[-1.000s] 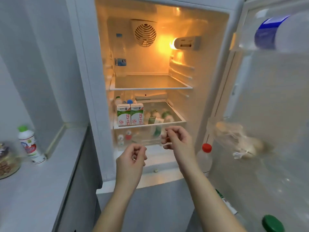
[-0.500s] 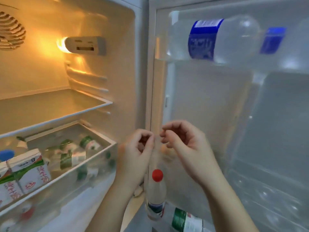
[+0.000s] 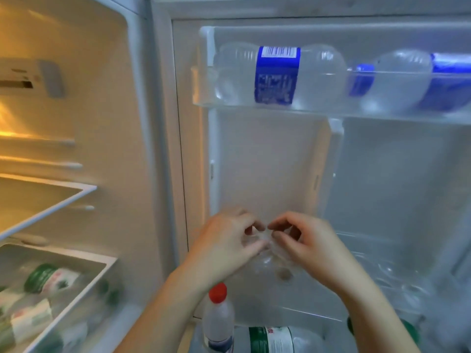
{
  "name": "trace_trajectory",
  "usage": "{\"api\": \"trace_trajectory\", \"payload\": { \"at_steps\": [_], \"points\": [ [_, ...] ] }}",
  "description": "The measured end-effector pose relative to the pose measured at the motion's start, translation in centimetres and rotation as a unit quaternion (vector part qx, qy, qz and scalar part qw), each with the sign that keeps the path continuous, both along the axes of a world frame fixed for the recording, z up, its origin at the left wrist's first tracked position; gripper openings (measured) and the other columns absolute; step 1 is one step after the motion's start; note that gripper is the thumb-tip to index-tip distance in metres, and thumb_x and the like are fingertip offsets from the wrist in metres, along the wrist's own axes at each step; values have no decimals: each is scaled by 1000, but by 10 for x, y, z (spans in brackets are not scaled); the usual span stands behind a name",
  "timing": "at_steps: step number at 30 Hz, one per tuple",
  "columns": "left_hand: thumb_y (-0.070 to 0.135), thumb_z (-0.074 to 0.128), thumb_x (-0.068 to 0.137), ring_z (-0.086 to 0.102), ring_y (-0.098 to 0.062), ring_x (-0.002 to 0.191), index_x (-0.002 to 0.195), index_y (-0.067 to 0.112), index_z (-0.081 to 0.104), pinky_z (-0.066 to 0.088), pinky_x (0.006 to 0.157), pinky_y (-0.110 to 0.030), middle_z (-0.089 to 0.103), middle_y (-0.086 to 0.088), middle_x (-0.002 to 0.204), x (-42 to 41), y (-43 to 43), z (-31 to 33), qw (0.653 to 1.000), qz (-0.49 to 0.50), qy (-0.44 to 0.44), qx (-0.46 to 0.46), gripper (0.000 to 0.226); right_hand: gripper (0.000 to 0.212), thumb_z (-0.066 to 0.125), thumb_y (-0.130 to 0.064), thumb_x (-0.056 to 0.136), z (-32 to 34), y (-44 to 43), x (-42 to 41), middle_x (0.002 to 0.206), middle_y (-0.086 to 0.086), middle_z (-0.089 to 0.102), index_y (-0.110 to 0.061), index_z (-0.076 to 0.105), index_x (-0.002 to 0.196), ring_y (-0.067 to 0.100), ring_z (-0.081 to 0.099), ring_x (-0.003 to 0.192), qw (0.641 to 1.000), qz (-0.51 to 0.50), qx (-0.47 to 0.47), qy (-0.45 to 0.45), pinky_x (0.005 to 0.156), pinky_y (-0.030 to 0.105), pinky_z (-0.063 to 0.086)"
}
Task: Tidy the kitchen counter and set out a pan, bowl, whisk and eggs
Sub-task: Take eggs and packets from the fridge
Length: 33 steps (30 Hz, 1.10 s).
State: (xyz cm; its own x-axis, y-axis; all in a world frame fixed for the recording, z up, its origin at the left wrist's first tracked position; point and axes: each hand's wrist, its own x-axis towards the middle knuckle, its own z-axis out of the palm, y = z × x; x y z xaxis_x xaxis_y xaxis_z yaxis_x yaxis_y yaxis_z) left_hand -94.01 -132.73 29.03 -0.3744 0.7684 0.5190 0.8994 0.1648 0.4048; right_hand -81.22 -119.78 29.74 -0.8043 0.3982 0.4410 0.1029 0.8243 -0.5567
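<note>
Hands (image 3: 228, 242) (image 3: 309, 244) closer, now pinching clear bag (image 3: 270, 259)

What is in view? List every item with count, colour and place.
blue-labelled bottles: two, clear, lying on the top door shelf
red-capped bottle: one, clear, upright in the bottom door shelf
green-labelled bottle: one, clear, lying beside the red-capped one
drawer bottles: several, green labels, lower left inside the fridge; blurred, count unclear
clear plastic bag: one, middle of the door, between the hands; contents unclear
left hand: pinches the bag's top
right hand: pinches the bag's top
</note>
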Motion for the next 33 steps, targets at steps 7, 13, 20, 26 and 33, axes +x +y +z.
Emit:
{"api": "trace_trajectory", "payload": {
  "at_steps": [7,13,20,26,33],
  "points": [
    [32,61,83,47,-3,82,85,32,62,42,74,-25,54,14,82,-1,3,-5,1000,7,-21,-3,2,14,68,-23,85,1,-3,2,70,-13,61,-28,69,98,-2,54,62,999,-2,-15,-33,59,11,41],
    [29,52,88,52,-10,80,87,29,54,44,72,-30,55,12,81,1,0,-8,1000,12,-8,18,2,12,69,-25,84,0,-2,1,57,-11,55,-27,62,75,0,51,56,999,-19,11,-50,54,15,37],
    [39,59,86,53,-3,72,89,32,59,41,63,-22,58,14,74,-3,1,-7,999,3,-36,-10,8,12,63,-25,89,0,-5,4,66,-6,65,-25,61,77,3,55,53,999,-5,-25,-33,56,24,44],
    [19,43,88,57,-10,79,95,30,57,47,70,-31,63,9,80,0,-1,-8,999,32,-38,12,19,9,66,-15,86,3,-5,5,63,-7,62,-22,65,79,1,51,50,996,12,-92,-14,51,17,41],
    [8,34,79,54,-16,66,71,23,46,49,62,-38,57,3,69,0,1,-9,997,37,-67,-2,21,20,51,-7,90,4,-2,7,57,-10,49,-20,55,76,6,40,53,994,11,-113,-6,51,21,35]
  ]
}}
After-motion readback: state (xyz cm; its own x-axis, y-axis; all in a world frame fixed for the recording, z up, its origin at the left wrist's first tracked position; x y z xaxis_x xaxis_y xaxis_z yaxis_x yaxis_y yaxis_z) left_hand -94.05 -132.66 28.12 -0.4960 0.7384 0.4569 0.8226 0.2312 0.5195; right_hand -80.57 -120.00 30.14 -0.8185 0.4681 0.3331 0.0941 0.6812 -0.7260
